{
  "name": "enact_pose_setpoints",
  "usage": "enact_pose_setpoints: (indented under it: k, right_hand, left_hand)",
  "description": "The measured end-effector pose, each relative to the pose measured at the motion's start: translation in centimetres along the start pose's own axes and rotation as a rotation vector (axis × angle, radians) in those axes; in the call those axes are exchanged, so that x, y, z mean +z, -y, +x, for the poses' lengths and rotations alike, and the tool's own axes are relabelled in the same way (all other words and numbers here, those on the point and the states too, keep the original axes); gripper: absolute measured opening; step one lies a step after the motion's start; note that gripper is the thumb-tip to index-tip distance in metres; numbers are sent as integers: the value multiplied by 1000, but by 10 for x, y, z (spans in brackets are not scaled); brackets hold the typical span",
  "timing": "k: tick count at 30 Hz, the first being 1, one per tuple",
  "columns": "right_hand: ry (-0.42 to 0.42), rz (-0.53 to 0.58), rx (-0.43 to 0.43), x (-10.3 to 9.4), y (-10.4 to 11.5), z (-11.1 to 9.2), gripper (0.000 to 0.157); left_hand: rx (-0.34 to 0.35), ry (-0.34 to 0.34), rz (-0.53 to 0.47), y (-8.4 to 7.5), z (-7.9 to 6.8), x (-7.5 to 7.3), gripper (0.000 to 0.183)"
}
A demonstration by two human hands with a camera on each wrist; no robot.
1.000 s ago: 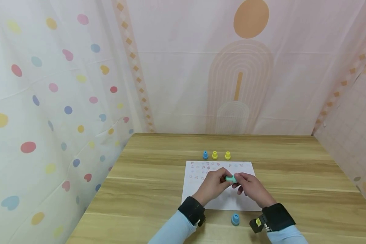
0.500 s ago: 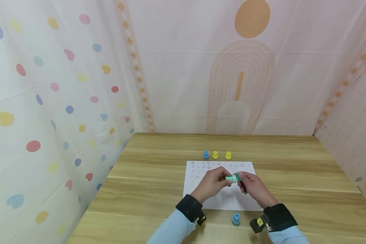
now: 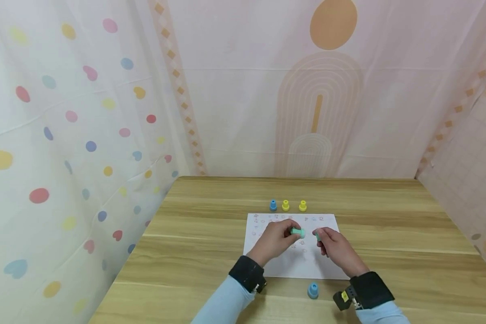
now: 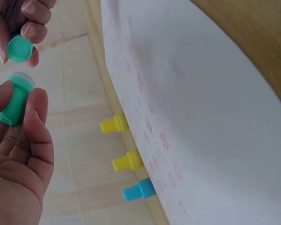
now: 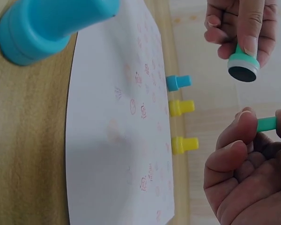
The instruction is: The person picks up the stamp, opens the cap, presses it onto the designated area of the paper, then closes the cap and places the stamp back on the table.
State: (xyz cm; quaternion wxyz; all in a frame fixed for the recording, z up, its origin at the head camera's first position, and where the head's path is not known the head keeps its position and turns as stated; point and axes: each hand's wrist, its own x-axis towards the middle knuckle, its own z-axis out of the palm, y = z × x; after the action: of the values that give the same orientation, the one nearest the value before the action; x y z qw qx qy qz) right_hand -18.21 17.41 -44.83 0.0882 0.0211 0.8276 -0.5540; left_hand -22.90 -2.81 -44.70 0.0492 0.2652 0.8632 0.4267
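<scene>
A small green stamp (image 3: 297,232) is pinched by its handle in my left hand (image 3: 276,240), above the paper. Its round dark stamping face, ringed in pale white, shows in the right wrist view (image 5: 242,73). My right hand (image 3: 338,249) pinches the round green cap (image 4: 20,48) between thumb and fingers, a short gap to the right of the stamp. Under both hands lies a white sheet of paper (image 3: 308,265) with small faint prints, mostly reddish, over its upper and middle parts.
Behind the paper stand a blue stamp (image 3: 273,205), a yellow stamp (image 3: 285,205) and another yellow stamp (image 3: 303,206). A larger-looking blue stamp (image 3: 313,290) stands at the paper's near edge. All are on the wooden table (image 3: 186,252), with curtains behind.
The green cap has come off the stamp in my right hand. My left hand has moved left and slightly up with the stamp, leaving a gap between the two pieces.
</scene>
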Motion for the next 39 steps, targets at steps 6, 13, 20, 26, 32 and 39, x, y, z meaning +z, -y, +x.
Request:
enact_pose_setpoints:
  k: [6,13,20,26,32,39]
  right_hand:
    - [-6,-13,0,0,-2,0,41]
    - [-18,-14,21,0,-4,-1,41]
    - [-21,-24,18,0,-6,0,41]
    - [-31,-50,22,0,-8,1,40]
    - [-32,-65,24,0,-10,2,42]
    - [-36,-64,26,0,-11,2,40]
  left_hand:
    - [19,21,70,1,0,-2,13]
    - [7,54,124,2,0,-3,12]
    - [10,78,194,1,0,-4,13]
    - [-4,93,249,1,0,-5,13]
    - [-49,119,306,2,-1,-3,15]
    - [-65,156,432,4,-1,1,18]
